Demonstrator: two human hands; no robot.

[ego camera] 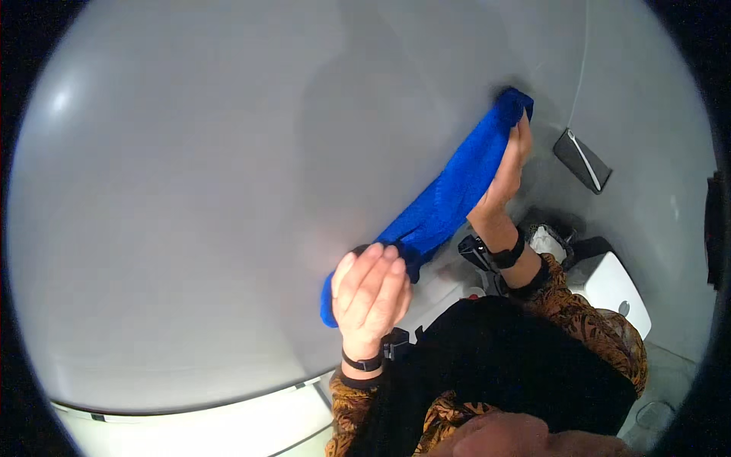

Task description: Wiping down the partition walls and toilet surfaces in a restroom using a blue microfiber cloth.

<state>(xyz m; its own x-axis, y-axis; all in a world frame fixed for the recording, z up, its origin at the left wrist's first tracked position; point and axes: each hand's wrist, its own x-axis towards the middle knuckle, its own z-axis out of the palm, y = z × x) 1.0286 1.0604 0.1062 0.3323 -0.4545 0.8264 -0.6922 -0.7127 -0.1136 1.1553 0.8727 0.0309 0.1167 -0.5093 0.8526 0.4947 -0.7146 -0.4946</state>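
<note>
A blue cloth (440, 194) stretches diagonally across a smooth grey wall surface (200, 188). My right hand (505, 163) has its fingers at the cloth's upper end, which lies against the grey surface. At the lower end, my left hand (371, 291) is closed over the fabric, back of the hand towards me, and a bit of blue sticks out on its left side. The palms and the parts of the cloth beneath them are hidden. Each wrist wears a black strap with a small black device.
To the right, a white toilet cistern (617, 291) with a flush button stands near a small bin (548, 243) lined with white. A dark grey rectangle (574, 163) with a white stick (585, 163) is farther up. A white ledge (200, 425) runs along the lower left.
</note>
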